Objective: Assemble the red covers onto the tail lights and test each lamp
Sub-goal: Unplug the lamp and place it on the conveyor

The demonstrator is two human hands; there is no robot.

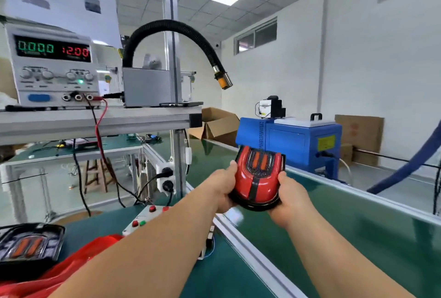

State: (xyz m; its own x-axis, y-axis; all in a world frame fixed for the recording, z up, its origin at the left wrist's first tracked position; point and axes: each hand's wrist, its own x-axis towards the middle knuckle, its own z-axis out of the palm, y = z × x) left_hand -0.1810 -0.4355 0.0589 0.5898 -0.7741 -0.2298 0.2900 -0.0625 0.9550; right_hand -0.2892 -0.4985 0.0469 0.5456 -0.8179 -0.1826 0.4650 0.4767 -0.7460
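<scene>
Both hands hold one tail light (259, 179) up over the green conveyor belt (346, 230), just past its near metal rail. The red cover (245, 186) sits on the light's black base, with two orange strips showing through the clear window at the far end. The left hand (223, 186) grips the left edge, thumb on top of the cover; the right hand (287, 198) grips the right edge in the same way. Each grip is closed round the light's rim.

On the worktop (224, 271) at lower left lies a second tail light (28, 246) without a cover, beside a red bag (71, 271). A button box (145, 219) stands near the left forearm. On the shelf (100, 118) above, a power supply (52, 68) reads 0.000 and 12.00. A blue machine (293, 142) stands beyond the belt.
</scene>
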